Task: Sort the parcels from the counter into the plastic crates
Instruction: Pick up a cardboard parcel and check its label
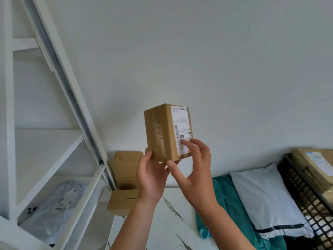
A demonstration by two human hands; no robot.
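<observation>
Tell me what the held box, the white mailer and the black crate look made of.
The held box: brown cardboard, matte, with glossy tape and a paper label. The white mailer: probably thin plastic film, smooth, slightly shiny, softly wrinkled. The black crate: likely moulded plastic, judging by its rigid open lattice wall.

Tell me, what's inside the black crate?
Cardboard parcels fill the crate; the top one has a white label. Anything beneath them is hidden.
</observation>
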